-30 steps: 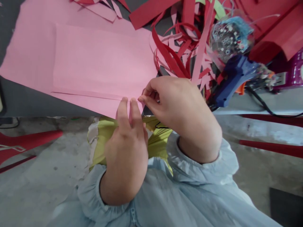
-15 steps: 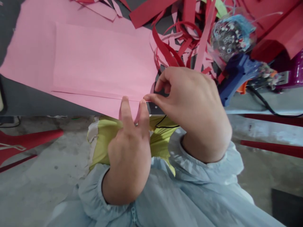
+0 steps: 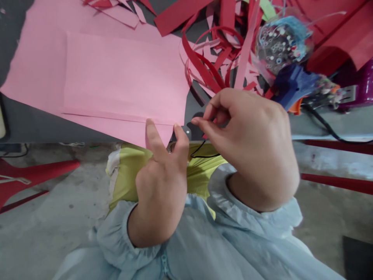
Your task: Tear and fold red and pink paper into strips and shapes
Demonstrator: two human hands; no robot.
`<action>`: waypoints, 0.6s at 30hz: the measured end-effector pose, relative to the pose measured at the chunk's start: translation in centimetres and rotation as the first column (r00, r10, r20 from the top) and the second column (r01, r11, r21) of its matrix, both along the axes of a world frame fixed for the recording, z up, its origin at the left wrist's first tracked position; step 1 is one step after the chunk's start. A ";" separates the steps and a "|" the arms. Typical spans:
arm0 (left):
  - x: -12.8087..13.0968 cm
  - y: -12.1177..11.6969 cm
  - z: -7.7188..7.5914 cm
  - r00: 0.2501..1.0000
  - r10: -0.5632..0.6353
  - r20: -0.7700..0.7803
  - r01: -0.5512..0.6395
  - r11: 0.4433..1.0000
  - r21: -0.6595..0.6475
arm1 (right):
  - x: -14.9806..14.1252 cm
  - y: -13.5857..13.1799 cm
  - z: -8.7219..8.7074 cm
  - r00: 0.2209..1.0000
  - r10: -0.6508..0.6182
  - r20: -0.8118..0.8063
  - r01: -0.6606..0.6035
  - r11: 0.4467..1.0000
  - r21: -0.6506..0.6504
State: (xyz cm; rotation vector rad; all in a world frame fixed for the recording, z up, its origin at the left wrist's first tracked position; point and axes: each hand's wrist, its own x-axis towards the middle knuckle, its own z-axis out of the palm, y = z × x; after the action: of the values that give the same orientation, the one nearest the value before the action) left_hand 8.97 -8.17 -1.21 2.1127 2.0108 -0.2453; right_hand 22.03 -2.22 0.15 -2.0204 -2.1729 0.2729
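A large pink paper sheet (image 3: 116,77) lies on a dark table (image 3: 32,124), with a narrow strip cut along its near edge. My left hand (image 3: 160,182) grips the sheet's near right corner, two fingers on top and the rest curled below. My right hand (image 3: 250,144) hovers just right of that corner, off the paper. Its thumb and forefinger are pinched together, and I cannot make out what is between them. A small black object (image 3: 189,130) lies on the table under the pinch, and a thin black wire (image 3: 204,154) hangs below it.
A tangle of red and pink paper strips (image 3: 210,62) lies behind my right hand. A blue glue gun (image 3: 294,83) with a black cord, a clear bag of beads (image 3: 279,42) and a purple object (image 3: 364,85) sit at the right. Red pieces (image 3: 29,173) lie on the concrete floor.
My right hand has drawn away to the right, from touching the paper's corner beside the left fingers to a gap beyond it. My left hand has kept its grip on the corner.
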 end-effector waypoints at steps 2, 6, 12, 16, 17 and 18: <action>0.0 0.3 0.3 1.000 -0.001 -0.015 0.001 0.999 -0.038 | 0.3 -0.5 0.1 0.999 -0.006 -0.043 0.007 1.000 0.026; 0.0 0.5 0.5 1.000 0.019 -0.008 -0.019 0.999 -0.050 | 0.8 -1.5 0.0 0.993 0.007 -0.118 0.002 0.997 0.077; 0.2 0.5 0.6 0.999 0.028 0.016 -0.027 0.999 -0.029 | 1.3 -2.4 -0.4 0.980 0.000 -0.198 0.014 0.997 0.070; -0.1 0.5 0.6 1.000 0.020 0.018 -0.019 0.999 -0.047 | 1.5 -2.9 -0.8 0.970 0.011 -0.242 0.010 0.996 0.086; -0.2 0.5 0.6 1.000 0.010 0.016 -0.010 0.999 -0.048 | 1.5 -3.0 -1.0 0.967 0.011 -0.253 0.013 0.996 0.090; -0.4 0.5 0.5 1.000 0.000 0.014 0.000 0.999 -0.044 | 1.5 -3.1 -1.1 0.965 0.009 -0.263 0.016 0.996 0.091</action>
State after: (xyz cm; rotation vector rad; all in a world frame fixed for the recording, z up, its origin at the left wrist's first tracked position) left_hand 8.60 -7.71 -0.70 2.0825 1.9794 -0.2713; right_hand 23.49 -5.29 -0.93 -1.8222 -1.9818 0.4067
